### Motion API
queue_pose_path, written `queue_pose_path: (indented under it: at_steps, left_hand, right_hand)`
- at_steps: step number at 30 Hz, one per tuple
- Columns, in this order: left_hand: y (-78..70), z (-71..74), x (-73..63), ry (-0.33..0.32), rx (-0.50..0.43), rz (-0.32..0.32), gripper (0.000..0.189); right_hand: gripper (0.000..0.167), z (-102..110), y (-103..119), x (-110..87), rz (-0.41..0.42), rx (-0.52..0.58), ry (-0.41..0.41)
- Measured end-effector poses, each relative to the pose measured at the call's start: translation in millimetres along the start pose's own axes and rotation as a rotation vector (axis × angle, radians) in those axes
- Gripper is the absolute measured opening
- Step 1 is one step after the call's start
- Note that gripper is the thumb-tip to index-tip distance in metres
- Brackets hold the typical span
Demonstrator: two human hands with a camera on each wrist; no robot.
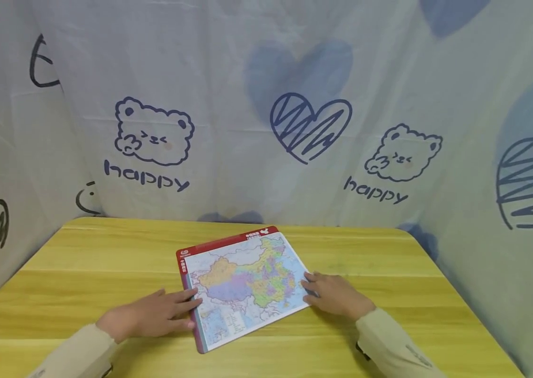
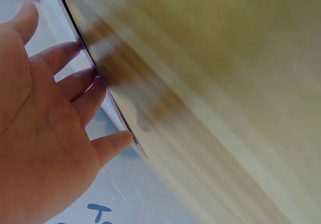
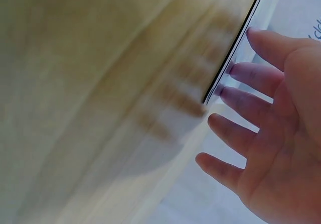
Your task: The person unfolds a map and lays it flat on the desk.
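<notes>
A flat rectangular map board [image 1: 247,283] with a red top border lies tilted on the wood-grain table, its printed side up and its upper right corner farthest away. My left hand [image 1: 159,313] touches its left edge with spread, nearly straight fingers. At the opposite edge, my right hand [image 1: 334,295] has its fingertips on the lower right side. In the left wrist view, the fingertips of the left hand [image 2: 45,118] meet the board's thin edge. The right wrist view has the right hand [image 3: 276,113] with fingers apart, some right at the dark edge [image 3: 233,48].
The yellow wooden table [image 1: 105,262] has rounded far corners. Behind it and along both sides hangs a pale cloth [image 1: 228,157] printed with hearts, bears and the word "happy". Light sleeves [image 1: 389,336] cover both forearms.
</notes>
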State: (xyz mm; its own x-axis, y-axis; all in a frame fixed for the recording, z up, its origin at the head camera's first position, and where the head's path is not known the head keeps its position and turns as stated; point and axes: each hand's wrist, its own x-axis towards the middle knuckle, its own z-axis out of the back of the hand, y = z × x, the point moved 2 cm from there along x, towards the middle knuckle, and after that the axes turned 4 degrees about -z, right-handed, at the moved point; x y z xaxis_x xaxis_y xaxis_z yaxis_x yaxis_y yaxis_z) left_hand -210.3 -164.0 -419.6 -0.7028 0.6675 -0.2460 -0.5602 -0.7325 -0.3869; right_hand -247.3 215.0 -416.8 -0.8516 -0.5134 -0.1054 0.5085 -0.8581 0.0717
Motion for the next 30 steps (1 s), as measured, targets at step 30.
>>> queue_pose_path:
  at_steps: [30]
  left_hand:
    - [35.6, 48.3, 82.2, -0.150, -0.024, 0.230, 0.067]
  right_hand:
    - [0.028, -0.7, 71.0, -18.5, -0.173, -0.116, -0.155]
